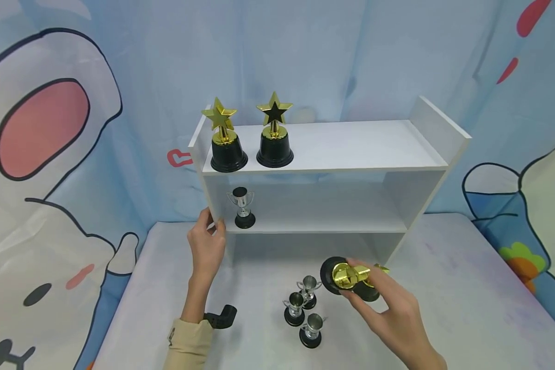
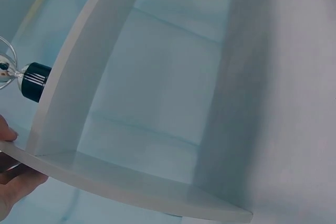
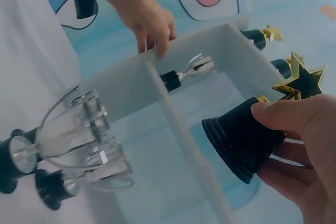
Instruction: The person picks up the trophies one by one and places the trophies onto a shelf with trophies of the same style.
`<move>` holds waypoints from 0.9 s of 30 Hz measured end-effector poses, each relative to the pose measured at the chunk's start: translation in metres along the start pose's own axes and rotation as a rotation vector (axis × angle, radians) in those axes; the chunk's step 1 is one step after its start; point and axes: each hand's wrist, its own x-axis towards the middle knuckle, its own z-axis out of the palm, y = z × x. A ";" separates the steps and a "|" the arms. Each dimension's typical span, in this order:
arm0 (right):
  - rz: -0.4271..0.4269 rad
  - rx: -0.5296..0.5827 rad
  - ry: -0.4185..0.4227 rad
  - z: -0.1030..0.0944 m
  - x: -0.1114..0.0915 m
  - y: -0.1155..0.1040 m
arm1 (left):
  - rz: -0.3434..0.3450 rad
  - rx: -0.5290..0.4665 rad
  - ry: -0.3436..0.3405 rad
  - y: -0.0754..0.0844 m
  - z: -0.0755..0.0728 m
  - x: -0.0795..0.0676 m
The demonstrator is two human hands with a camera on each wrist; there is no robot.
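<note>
My right hand point(image 1: 395, 311) grips a gold star trophy point(image 1: 344, 275) by its upper part, above the table in front of the shelf. Its black base point(image 3: 244, 140) shows tilted in the right wrist view. Partly behind it is another star trophy point(image 1: 367, 293), mostly hidden. With thumb and fingers on either side, my left hand point(image 1: 206, 246) pinches the left side panel of the white shelf point(image 2: 131, 190). Close to that hand, a silver cup trophy point(image 1: 243, 205) stands on the middle shelf board. Two star trophies point(image 1: 228, 149) point(image 1: 275, 144) stand on the top board, at its left.
Several small things share the white table point(image 1: 444, 308): three silver cup trophies point(image 1: 309, 288) point(image 1: 295, 308) point(image 1: 311, 331) stand grouped left of my right hand. A blue cartoon curtain point(image 1: 305, 56) hangs behind the shelf. The shelf's right side panel point(image 1: 437, 131) rises beyond my right hand.
</note>
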 end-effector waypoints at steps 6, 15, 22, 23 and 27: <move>-0.177 0.094 0.091 0.002 0.035 -0.008 | 0.004 0.008 0.008 0.000 -0.002 0.001; -0.318 0.123 0.147 -0.012 0.091 -0.020 | -0.003 0.010 -0.002 0.000 -0.002 0.000; -0.358 0.094 0.117 -0.025 0.127 -0.022 | -0.007 -0.002 -0.007 0.001 -0.001 0.000; -0.349 0.090 0.114 -0.027 0.132 -0.022 | -0.007 -0.004 -0.007 0.000 -0.001 0.000; -0.278 0.071 0.110 -0.035 0.152 -0.023 | 0.000 0.000 -0.006 0.000 -0.001 0.001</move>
